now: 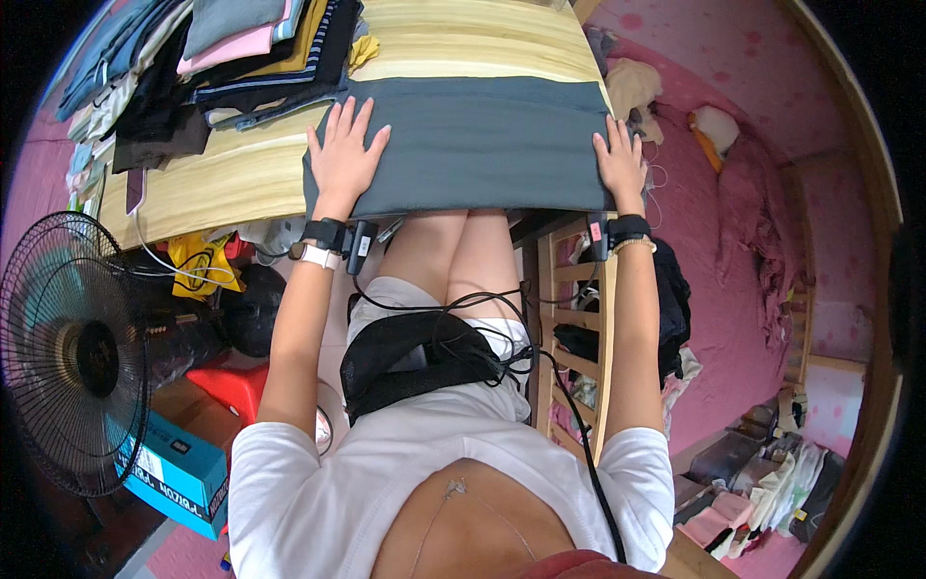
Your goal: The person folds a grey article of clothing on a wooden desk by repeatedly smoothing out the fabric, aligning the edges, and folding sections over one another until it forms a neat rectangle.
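Note:
A dark grey piece of fabric (477, 145), perhaps a folded garment, lies flat along the front edge of the wooden table (470, 43). My left hand (343, 148) rests palm down near its left end, fingers spread. At the opposite end, my right hand (622, 155) lies over the cloth's edge, also with fingers apart. Neither hand grasps anything. Between them the cloth is mostly smooth, with a few faint creases. Its near edge reaches the table's front, above my legs.
Folded clothes (253, 58) are piled at the table's left, beside a phone (135, 189) on a white cable. An electric fan (79, 354) stands lower left, near a blue box (173, 470). Black cables (499, 297) cross my lap. A bed (723, 289) with pink bedding is at right.

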### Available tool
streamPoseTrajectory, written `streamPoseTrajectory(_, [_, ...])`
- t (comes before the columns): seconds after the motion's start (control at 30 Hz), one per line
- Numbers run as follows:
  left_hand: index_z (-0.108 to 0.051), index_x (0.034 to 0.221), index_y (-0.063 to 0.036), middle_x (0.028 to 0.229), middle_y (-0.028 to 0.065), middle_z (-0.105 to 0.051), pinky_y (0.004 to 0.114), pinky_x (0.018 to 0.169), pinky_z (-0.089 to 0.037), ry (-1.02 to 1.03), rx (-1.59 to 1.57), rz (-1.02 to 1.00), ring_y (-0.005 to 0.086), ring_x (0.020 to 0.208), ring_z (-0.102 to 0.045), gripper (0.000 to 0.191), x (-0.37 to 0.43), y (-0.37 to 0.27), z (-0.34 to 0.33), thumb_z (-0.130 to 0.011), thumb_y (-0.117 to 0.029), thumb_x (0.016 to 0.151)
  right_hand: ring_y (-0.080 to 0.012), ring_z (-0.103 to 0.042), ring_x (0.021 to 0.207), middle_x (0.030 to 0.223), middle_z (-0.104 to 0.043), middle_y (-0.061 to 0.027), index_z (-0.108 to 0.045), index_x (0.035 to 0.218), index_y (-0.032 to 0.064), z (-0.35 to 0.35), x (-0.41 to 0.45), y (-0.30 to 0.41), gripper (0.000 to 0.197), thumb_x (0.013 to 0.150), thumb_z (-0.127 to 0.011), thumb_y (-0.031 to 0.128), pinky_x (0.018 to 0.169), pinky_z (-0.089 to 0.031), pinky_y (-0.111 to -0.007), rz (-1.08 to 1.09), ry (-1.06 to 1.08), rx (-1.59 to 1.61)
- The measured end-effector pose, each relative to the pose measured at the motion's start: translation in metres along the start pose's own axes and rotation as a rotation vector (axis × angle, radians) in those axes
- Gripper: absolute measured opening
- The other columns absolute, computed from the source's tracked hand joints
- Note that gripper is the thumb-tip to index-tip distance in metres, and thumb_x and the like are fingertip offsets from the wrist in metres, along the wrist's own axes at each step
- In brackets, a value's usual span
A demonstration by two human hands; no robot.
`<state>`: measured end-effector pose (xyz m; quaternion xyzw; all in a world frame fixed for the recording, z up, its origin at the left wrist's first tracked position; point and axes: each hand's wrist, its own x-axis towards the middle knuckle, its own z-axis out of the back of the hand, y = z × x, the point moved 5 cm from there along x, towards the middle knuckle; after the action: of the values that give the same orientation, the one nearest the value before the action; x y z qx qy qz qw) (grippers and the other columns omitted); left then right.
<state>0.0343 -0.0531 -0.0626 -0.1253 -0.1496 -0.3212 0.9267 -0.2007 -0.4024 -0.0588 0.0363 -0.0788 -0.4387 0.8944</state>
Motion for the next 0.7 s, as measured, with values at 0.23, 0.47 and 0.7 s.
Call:
streamPoseTrajectory(0.23, [-0.04,0.136,-0.021,0.144,0.0045,-0.034,0.056,0.108,-0.013,-0.003,-0.114,-0.052,0.0221,0.135,-0.027,0.055,-0.01,0.02,0.019,-0.044,-0.047,0.088,-0.0297,-0.019,0.137,0.148,-0.024,-0.0003,-0.028,0.141,0.0285,0.003,-0.037,0.018,0.055,0.091,-0.036,0.05,0.102,-0.016,-0.065,0.055,-0.068,-0.076])
streamPoseTrajectory(0.47, [-0.041,0.135,-0.0192,0.144,0.0128,-0.032,0.06,0.106,-0.01,0.026,-0.162,-0.112,0.0319,0.135,-0.024,0.051,-0.024,-0.037,0.026,-0.042,-0.044,0.091,-0.0283,-0.023,0.135,0.146,-0.029,-0.0062,-0.036,0.138,0.0236,-0.001,-0.061,0.101,0.049,0.093,-0.038,0.042,0.101,-0.011,-0.068,0.379,-0.141,0.001])
streamPoseTrajectory(0.7, [-0.039,0.137,-0.0263,0.145,0.0085,-0.032,0.057,0.107,-0.012,0.024,-0.058,-0.13,0.0306,0.135,-0.025,0.052,-0.034,-0.041,0.014,-0.044,-0.045,0.089,-0.0273,-0.021,0.137,0.148,-0.026,-0.0043,-0.032,0.14,0.0292,-0.011,-0.071,0.119,0.052,0.091,-0.038,0.046,0.106,-0.011,-0.06,0.387,-0.093,-0.01])
